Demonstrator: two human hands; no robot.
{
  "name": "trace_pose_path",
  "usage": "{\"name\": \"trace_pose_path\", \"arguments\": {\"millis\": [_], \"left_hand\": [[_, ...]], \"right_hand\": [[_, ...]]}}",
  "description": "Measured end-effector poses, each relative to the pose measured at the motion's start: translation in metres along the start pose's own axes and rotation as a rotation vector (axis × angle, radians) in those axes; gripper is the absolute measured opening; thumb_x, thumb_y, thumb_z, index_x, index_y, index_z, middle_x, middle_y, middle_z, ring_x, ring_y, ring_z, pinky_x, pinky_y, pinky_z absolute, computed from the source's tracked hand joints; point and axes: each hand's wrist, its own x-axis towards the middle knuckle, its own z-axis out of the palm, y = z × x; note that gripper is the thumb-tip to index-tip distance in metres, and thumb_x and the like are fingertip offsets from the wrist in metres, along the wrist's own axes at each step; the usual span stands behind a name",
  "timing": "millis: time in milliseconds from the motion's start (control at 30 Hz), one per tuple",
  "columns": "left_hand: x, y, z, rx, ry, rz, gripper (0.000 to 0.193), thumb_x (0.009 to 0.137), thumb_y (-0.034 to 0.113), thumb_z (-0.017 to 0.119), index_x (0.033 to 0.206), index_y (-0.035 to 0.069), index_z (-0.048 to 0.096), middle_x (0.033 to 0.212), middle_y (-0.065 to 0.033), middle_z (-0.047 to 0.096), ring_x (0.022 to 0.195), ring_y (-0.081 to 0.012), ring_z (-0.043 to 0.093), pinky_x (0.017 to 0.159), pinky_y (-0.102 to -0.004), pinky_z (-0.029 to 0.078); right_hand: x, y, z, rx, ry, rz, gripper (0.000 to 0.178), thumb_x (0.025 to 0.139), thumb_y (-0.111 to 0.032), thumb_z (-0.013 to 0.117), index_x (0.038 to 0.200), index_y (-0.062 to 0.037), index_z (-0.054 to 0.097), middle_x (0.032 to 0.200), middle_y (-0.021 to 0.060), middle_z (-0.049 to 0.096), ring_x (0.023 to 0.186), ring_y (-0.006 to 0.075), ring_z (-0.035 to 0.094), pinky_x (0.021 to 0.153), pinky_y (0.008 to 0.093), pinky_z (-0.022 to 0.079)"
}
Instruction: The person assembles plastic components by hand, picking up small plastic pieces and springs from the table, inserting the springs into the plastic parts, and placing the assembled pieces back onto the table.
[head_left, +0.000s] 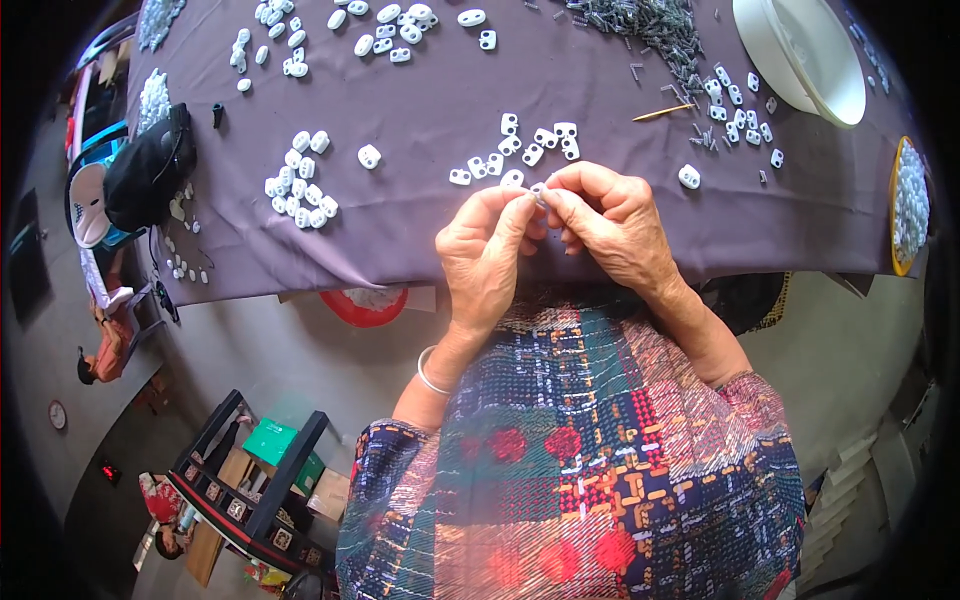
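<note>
Fingers [528,205] of the left hand [487,255] and right hand [610,225] press together, pinching a small white plastic piece [538,189] at the near edge of the purple-cloth table [430,120]. Just beyond lies a cluster of white plastic toggles [520,150]; farther off, a pile of grey metal pins [650,25] and a white bowl [805,55].

Head camera looks steeply down, close over the table [420,120] edge.
</note>
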Motion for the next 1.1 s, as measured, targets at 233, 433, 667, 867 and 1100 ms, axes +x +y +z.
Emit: {"name": "trace_pose_path", "arguments": {"millis": [233,433,667,867,1100], "left_hand": [[0.002,-0.002,-0.001,0.015,0.01,0.026,0.012,0.087,0.01,0.059,0.091,-0.001,0.063,0.073,-0.0026,0.062,0.064,-0.0071,0.057,0.056,-0.019,0.047],[0.003,-0.002,-0.004,-0.063,-0.006,-0.022,0.016,0.088,0.01,0.058,0.098,-0.003,0.061,0.079,-0.006,0.064,0.067,-0.0097,0.06,0.057,-0.0199,0.048],[0.0,0.006,-0.01,-0.049,0.008,-0.051,0.019,0.088,0.009,0.056,0.102,-0.003,0.06,0.083,-0.01,0.064,0.066,-0.0116,0.061,0.055,-0.0209,0.05],[0.005,0.011,-0.01,0.111,-0.031,-0.016,0.017,0.082,0.004,0.063,0.098,-0.003,0.062,0.08,-0.0083,0.065,0.064,-0.0106,0.061,0.053,-0.0193,0.047],[0.01,0.01,-0.01,0.122,-0.083,-0.004,0.013,0.084,0.007,0.062,0.094,0.0,0.064,0.077,-0.0047,0.065,0.064,-0.0086,0.06,0.055,-0.0188,0.047]], "right_hand": [[0.003,-0.003,0.001,-0.021,-0.025,0.007,0.013,0.088,-0.013,0.058,0.092,-0.0003,0.062,0.068,-0.0013,0.058,0.054,0.0019,0.05,0.046,0.0166,0.044],[0.006,-0.004,-0.002,0.131,-0.042,0.074,0.015,0.088,-0.014,0.059,0.091,0.0,0.062,0.068,-0.0001,0.059,0.053,0.0022,0.051,0.045,0.0164,0.044],[0.003,-0.004,-0.005,0.177,-0.006,0.092,0.015,0.087,-0.014,0.059,0.089,0.0001,0.062,0.067,0.0012,0.059,0.051,0.0028,0.051,0.044,0.0169,0.045],[0.003,-0.007,-0.005,0.159,-0.008,0.082,0.015,0.087,-0.014,0.059,0.089,0.0002,0.061,0.066,0.0014,0.059,0.052,0.0029,0.051,0.045,0.0167,0.045],[0.005,-0.007,-0.002,0.181,-0.031,0.085,0.014,0.088,-0.014,0.059,0.089,-0.0006,0.061,0.067,0.0004,0.058,0.052,0.0028,0.05,0.044,0.0168,0.043]]}}
